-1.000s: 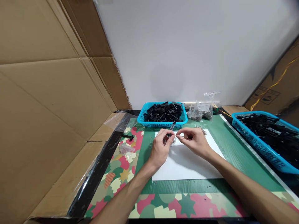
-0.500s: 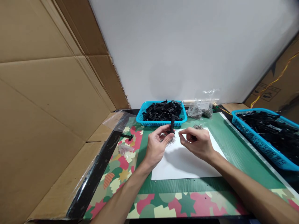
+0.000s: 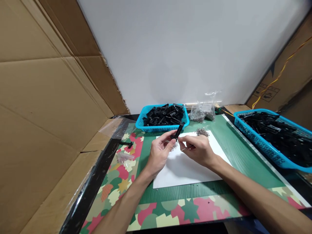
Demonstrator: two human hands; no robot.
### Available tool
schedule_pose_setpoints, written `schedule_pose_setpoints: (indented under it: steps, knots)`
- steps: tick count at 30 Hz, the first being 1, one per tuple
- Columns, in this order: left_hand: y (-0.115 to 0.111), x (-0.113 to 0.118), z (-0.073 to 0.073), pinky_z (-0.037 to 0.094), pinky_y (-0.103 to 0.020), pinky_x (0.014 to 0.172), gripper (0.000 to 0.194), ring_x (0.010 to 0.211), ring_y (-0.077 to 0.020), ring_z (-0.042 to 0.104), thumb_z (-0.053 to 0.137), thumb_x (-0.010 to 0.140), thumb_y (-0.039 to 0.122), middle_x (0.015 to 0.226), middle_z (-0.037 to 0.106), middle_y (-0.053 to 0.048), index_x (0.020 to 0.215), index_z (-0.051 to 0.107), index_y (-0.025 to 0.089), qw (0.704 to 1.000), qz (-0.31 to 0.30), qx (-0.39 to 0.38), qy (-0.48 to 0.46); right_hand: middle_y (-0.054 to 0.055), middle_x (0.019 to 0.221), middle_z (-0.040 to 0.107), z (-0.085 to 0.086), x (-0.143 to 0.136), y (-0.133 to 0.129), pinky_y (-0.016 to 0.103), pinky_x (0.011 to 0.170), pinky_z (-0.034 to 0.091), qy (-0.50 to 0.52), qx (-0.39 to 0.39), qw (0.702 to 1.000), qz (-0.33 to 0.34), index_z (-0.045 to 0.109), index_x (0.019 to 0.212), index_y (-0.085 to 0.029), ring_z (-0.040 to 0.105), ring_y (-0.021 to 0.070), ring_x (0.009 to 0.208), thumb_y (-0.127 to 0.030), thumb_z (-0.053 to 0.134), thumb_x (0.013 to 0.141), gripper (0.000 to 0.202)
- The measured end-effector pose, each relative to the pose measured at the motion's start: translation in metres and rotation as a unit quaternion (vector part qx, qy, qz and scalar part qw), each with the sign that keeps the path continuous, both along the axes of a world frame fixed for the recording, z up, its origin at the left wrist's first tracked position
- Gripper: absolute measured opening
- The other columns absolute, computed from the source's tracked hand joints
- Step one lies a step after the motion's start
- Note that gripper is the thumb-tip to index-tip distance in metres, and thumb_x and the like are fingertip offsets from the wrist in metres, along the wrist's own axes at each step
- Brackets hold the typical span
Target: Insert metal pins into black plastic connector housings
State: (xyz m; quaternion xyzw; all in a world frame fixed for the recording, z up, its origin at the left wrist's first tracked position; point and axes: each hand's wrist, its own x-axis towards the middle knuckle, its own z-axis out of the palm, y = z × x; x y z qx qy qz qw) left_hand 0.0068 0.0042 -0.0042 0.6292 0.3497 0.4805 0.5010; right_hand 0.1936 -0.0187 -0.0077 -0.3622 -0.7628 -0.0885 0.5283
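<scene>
A narrow black plastic part [image 3: 179, 130] is pinched between the thumb and fingers of my left hand [image 3: 159, 150], tilted with its top leaning right. My right hand [image 3: 198, 148] is closed in a pinch just right of that part, its fingertips close to or touching the lower end. A thin, shiny bit shows below the right fingers, too small to name. Beneath both hands lies a white sheet of paper [image 3: 190, 172]. One pile of small metal pieces [image 3: 174, 146] is partly hidden behind my left hand; another metal pile [image 3: 202, 132] lies beyond the right hand.
A blue basket [image 3: 162, 129] of black parts stands at the back, and a larger blue basket [image 3: 270, 148] at right. Clear bags [image 3: 202, 112] of small pieces sit near the wall. Another black part [image 3: 127, 144] and a plastic bag [image 3: 125, 157] lie left. Cardboard [image 3: 48, 107] walls the left side.
My right hand has come in against the black part, closing the gap between the hands. The part now tilts right instead of standing upright. The camera view has shifted slightly right.
</scene>
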Motion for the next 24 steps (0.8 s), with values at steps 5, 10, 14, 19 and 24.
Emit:
schedule_pose_setpoints:
  steps: [5,10,14,19,24]
  knots:
    - [-0.0003,-0.0008,-0.0005,0.051,-0.021,0.066,0.043,0.076,-0.0133,0.063,0.079,0.093,0.042,0.110,0.080,-0.008,0.130,0.079,0.021,1.000,0.006,0.010,0.018,-0.007,0.053,0.057,0.0040,-0.0002,-0.0014,0.022,0.048,0.031,-0.009,0.011,1.000,-0.005,0.066,0.084,-0.019,0.042,0.0072,0.045,-0.005,0.055,0.092,0.020]
    - [-0.0011,-0.0004,0.0005,0.055,-0.024,0.076,0.041,0.090,-0.0181,0.070,0.079,0.093,0.041,0.119,0.080,-0.008,0.129,0.079,0.022,0.999,0.009,0.016,0.026,-0.007,0.053,0.058,0.0061,0.0012,-0.0031,0.023,0.048,0.029,-0.040,0.013,0.999,-0.009,0.063,0.080,-0.020,0.044,0.0073,0.044,-0.003,0.051,0.090,0.024]
    - [-0.0004,0.0006,-0.0006,0.057,-0.027,0.082,0.041,0.096,-0.0205,0.071,0.081,0.091,0.040,0.120,0.080,-0.009,0.128,0.080,0.021,1.000,0.014,0.014,0.023,-0.007,0.054,0.058,0.0080,0.0028,-0.0040,0.025,0.048,0.027,-0.062,0.013,0.998,-0.016,0.061,0.078,-0.020,0.045,0.0074,0.045,-0.001,0.050,0.090,0.025]
    - [0.0006,0.0010,-0.0024,0.054,-0.024,0.073,0.042,0.084,-0.0166,0.068,0.080,0.092,0.041,0.110,0.080,-0.008,0.129,0.079,0.020,1.000,0.012,0.010,0.025,-0.007,0.054,0.057,0.0078,0.0033,-0.0037,0.025,0.048,0.026,-0.069,0.013,0.997,-0.020,0.059,0.077,-0.020,0.045,0.0075,0.045,-0.001,0.050,0.090,0.025]
    - [0.0004,0.0012,-0.0018,0.053,-0.023,0.069,0.043,0.080,-0.0152,0.065,0.080,0.092,0.041,0.103,0.079,-0.008,0.128,0.079,0.019,1.000,0.010,0.006,0.021,-0.007,0.053,0.055,0.0073,0.0028,-0.0039,0.025,0.048,0.026,-0.066,0.011,0.998,-0.017,0.058,0.076,-0.020,0.044,0.0078,0.045,0.000,0.050,0.089,0.025]
